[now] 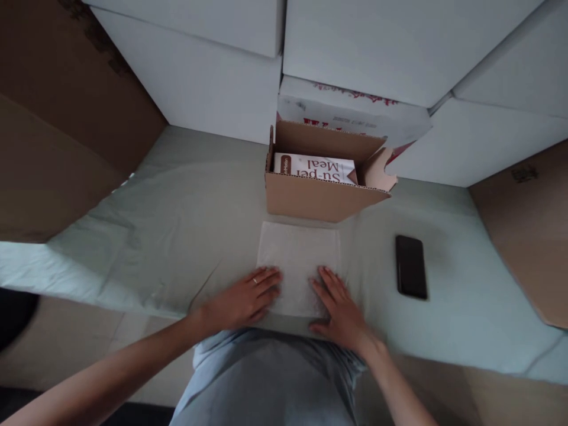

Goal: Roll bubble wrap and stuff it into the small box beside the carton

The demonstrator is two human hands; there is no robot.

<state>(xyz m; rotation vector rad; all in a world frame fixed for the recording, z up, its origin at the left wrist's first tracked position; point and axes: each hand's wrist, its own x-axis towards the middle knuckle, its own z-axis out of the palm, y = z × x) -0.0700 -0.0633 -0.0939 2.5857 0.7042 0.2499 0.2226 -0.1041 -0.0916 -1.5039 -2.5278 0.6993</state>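
A slim ring [255,280] and plain grey-blue clothing [261,378] are worn.

I'm reading "Su-per Meal" upside down on the white pack [316,168] in the open cardboard box [306,198]; box edge is clipping "Su-per". I'm only partly resolving the pack's brown label [285,164], and not making out red/grey print on the white carton [306,109] behind.
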